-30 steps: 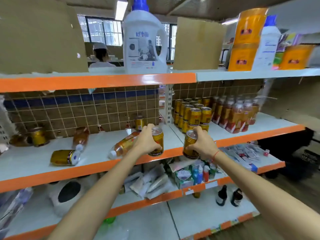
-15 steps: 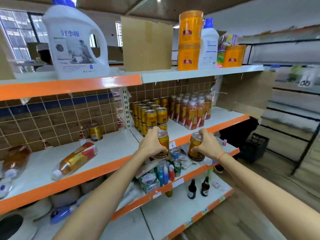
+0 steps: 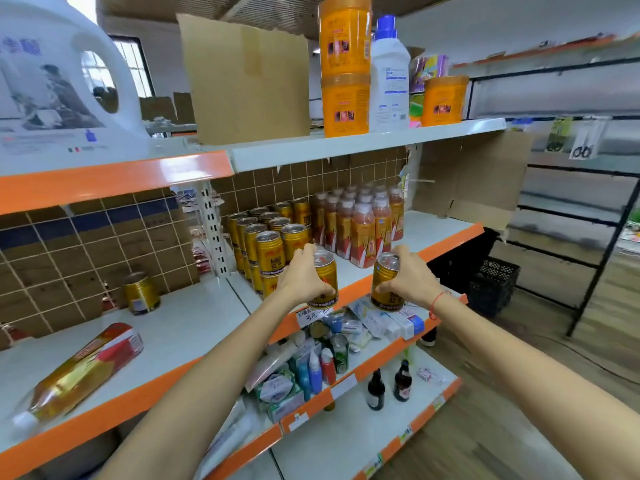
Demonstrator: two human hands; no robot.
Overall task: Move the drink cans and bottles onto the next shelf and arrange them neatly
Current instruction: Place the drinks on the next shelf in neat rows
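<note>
My left hand (image 3: 301, 278) grips a gold drink can (image 3: 325, 282) upright, and my right hand (image 3: 408, 278) grips a second gold can (image 3: 387, 282). Both cans hang in front of the orange edge of the right shelf (image 3: 446, 233). On that shelf stand stacked gold cans (image 3: 268, 244) in rows and several red-brown bottles (image 3: 363, 223) behind them. On the left shelf (image 3: 194, 317) one gold can (image 3: 141, 293) stands upright and a bottle (image 3: 83, 370) lies on its side.
A white slotted post (image 3: 213, 230) divides the two shelves. The top shelf holds a large detergent jug (image 3: 59, 81), a cardboard sheet (image 3: 249, 77), orange tubs (image 3: 344, 64) and a white bottle (image 3: 389, 74). Lower shelves carry small packets and dark bottles (image 3: 389, 386). A black crate (image 3: 493, 282) sits on the floor.
Both hands carried their cans rightward from the left shelf to the front of the right shelf. The view swung right, so most cans lying on the left shelf left the frame.
</note>
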